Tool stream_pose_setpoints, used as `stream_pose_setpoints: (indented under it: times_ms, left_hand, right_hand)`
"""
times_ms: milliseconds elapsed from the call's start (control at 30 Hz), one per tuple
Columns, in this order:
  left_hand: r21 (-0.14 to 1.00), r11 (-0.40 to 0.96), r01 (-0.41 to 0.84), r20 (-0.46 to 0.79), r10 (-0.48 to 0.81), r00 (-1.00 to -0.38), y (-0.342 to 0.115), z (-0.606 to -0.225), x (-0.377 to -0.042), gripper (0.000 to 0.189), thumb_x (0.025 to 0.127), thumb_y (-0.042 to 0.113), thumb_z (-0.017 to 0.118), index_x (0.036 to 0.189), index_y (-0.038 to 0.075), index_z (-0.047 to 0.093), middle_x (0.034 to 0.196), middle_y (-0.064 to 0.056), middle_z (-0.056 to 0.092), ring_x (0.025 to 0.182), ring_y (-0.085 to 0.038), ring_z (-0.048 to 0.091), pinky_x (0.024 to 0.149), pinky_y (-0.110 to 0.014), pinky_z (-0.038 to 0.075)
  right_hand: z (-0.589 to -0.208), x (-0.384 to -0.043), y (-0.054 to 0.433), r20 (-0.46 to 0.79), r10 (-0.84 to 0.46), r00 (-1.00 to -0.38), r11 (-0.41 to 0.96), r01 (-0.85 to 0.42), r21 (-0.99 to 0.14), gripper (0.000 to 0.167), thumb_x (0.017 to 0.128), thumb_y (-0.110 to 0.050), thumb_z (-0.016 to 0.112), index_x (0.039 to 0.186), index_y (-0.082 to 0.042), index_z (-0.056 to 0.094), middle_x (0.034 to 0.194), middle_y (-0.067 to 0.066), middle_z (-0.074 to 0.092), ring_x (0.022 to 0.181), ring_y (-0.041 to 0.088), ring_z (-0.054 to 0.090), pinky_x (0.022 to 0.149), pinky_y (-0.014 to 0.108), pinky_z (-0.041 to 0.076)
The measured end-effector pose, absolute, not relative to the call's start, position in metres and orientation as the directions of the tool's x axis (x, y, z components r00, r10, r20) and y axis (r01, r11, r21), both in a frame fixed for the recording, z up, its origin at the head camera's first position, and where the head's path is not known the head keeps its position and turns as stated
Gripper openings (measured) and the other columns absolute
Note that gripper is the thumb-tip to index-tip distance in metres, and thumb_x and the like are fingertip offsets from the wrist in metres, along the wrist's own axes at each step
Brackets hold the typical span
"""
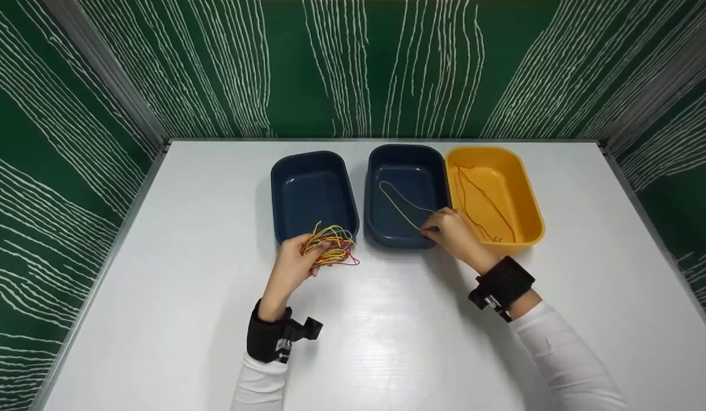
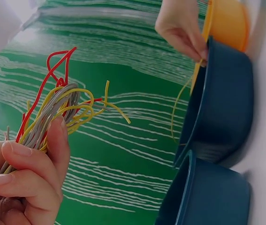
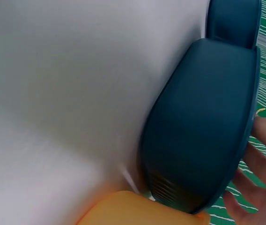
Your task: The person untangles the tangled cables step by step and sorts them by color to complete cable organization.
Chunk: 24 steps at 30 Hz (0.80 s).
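My left hand grips a tangled bundle of thin wires, yellow, grey and red, at the near edge of the left blue bin. Loops and loose ends stick out past the thumb. My right hand pinches one thin yellow wire between thumb and fingertips, over the near right corner of the middle blue bin. The wire hangs in a long bent loop across that bin. In the right wrist view, only a short yellow end shows by the fingers; the bin wall hides the rest.
A yellow bin stands against the middle bin's right side, with reddish wire lying inside. All three bins sit in a row towards the back of the white table. Green panels with white wavy lines enclose the back and sides.
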State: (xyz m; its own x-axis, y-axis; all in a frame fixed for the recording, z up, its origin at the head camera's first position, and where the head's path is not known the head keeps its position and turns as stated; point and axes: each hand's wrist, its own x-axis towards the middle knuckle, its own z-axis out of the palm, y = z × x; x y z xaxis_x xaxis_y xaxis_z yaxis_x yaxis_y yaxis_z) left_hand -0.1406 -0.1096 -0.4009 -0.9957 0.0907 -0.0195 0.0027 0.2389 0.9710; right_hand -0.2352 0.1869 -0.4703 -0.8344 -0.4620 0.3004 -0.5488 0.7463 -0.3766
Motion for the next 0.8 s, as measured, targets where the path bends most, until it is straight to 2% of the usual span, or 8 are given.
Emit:
stream_pose_setpoints:
  times_ms: [300, 667, 800]
  left_hand:
    - [0.972, 0.234, 0.021, -0.004, 0.104, -0.995, -0.111, -0.405, -0.142, 0.016, 0.086, 0.006, 0.056, 0.089, -0.01, 0.058, 0.049, 0.001, 0.045, 0.035, -0.002, 0.038, 0.035, -0.013, 0.028]
    - [0.976, 0.217, 0.014, -0.012, 0.118, -0.993, -0.111, -0.4, -0.14, 0.015, 0.086, 0.004, 0.055, 0.09, -0.011, 0.058, 0.053, -0.005, 0.049, 0.036, -0.003, 0.037, 0.036, -0.013, 0.028]
    - [0.979, 0.204, 0.019, -0.008, 0.129, -0.992, -0.111, -0.4, -0.14, 0.016, 0.087, 0.004, 0.054, 0.091, -0.011, 0.057, 0.055, -0.003, 0.051, 0.037, -0.004, 0.037, 0.037, -0.013, 0.029]
  right_hand:
    - [-0.474, -0.245, 0.183, 0.261, -0.465, -0.846, 0.81, -0.526, -0.26, 0.005, 0.071, -0.006, 0.07, 0.076, -0.008, 0.072, 0.078, 0.006, 0.068, 0.077, 0.026, 0.052, 0.068, 0.042, 0.035]
    - [-0.477, -0.252, 0.167, 0.245, -0.466, -0.85, 0.811, -0.521, -0.267, 0.005, 0.073, -0.009, 0.07, 0.077, -0.006, 0.072, 0.078, 0.009, 0.067, 0.073, 0.03, 0.05, 0.064, 0.042, 0.034]
    - [-0.477, -0.253, 0.16, 0.249, -0.482, -0.84, 0.796, -0.539, -0.275, 0.007, 0.074, -0.011, 0.07, 0.078, -0.006, 0.072, 0.079, 0.009, 0.067, 0.075, 0.031, 0.051, 0.066, 0.043, 0.035]
